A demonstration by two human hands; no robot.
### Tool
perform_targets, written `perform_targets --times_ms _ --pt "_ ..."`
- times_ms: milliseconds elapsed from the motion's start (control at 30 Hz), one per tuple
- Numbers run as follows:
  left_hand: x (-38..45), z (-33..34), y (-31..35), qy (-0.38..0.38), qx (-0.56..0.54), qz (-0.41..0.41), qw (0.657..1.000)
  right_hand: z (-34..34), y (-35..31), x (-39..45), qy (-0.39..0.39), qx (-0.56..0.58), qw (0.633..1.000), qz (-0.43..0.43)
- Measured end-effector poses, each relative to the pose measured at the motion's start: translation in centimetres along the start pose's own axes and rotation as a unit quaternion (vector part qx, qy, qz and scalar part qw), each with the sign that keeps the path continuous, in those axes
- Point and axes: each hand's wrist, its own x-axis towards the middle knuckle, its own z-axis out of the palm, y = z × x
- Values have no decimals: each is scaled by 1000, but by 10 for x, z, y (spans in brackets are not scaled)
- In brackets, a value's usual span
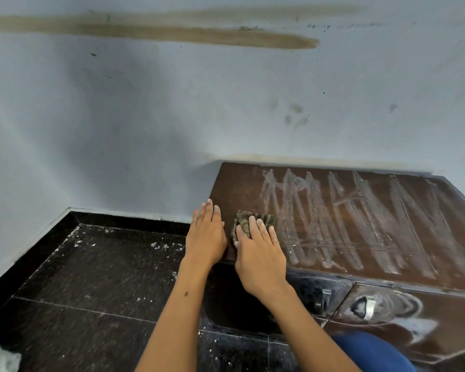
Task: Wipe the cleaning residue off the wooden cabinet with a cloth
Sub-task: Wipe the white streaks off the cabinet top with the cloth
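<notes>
Now, at cabinet (333, 210) top's left edge: right hand (261, 253) presses cloth (243, 220) w/ flat fingers; left hand (206, 237) rests flat alongside. Risk: small cloth loads up, smearing white residue (360, 224) vs. lifting it.

We see a dark brown wooden cabinet (360, 210) streaked with whitish residue (333, 218), an olive-and-tan striped cloth (255, 220), a pale blue-grey wall (118, 116) smeared brownish, and a black speckled floor (91, 277) flecked white.
</notes>
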Motion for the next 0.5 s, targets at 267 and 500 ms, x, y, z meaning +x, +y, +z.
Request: perform_targets --times_ms 267,500 --pt "-15 10 7 13 -40 30 999 -7 0 32 -50 1 999 19" --pt "-8 15 5 33 -23 36 999 -4 2 -18 28 -14 999 -22"
